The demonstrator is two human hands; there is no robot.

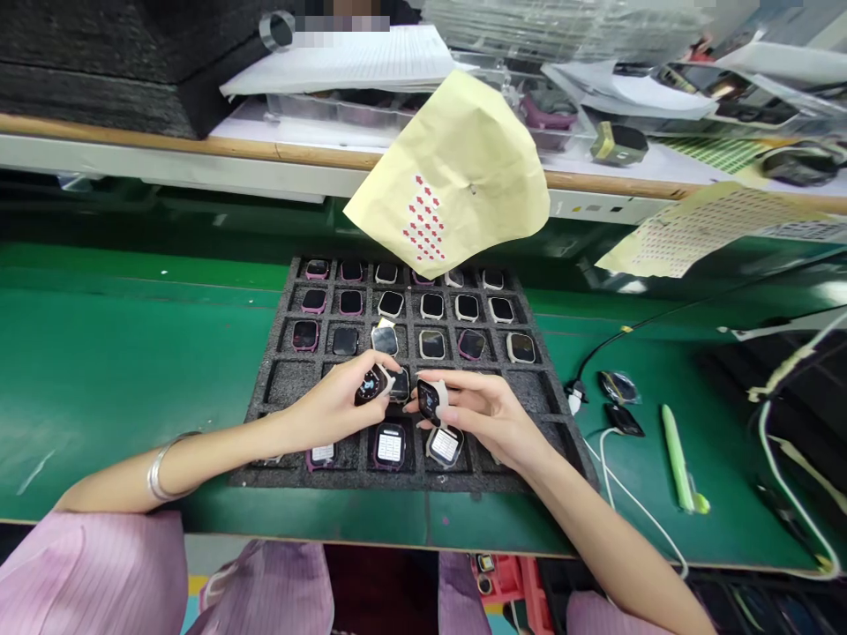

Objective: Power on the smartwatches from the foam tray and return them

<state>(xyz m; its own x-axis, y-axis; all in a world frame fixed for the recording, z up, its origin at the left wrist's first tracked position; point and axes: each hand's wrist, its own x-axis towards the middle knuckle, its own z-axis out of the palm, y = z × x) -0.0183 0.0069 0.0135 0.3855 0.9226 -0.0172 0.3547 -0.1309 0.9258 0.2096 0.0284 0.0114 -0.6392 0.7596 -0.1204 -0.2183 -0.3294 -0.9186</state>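
Observation:
A dark foam tray point(270, 353) with square compartments lies on the green bench, and watch bodies fill many of them. My left hand point(348, 394) grips a light-framed watch point(371, 385) with a lit dial, tilted above the tray. Opposite it, my right hand point(486, 413) holds another light-framed watch point(429, 401), its lit face turned to the left. Between the hands, a watch point(399, 385) is partly hidden by my left fingers. In the front row, a purple-framed watch point(390, 446) and a light-framed watch point(445, 446) show white screens.
Yellow sticker sheet point(476, 176) hangs from the shelf edge point(278, 152) over the tray's back. At right lie a white cable point(618, 483), a small black device point(624, 420) and a green pen-like tool point(676, 459). Papers and boxes crowd the shelf.

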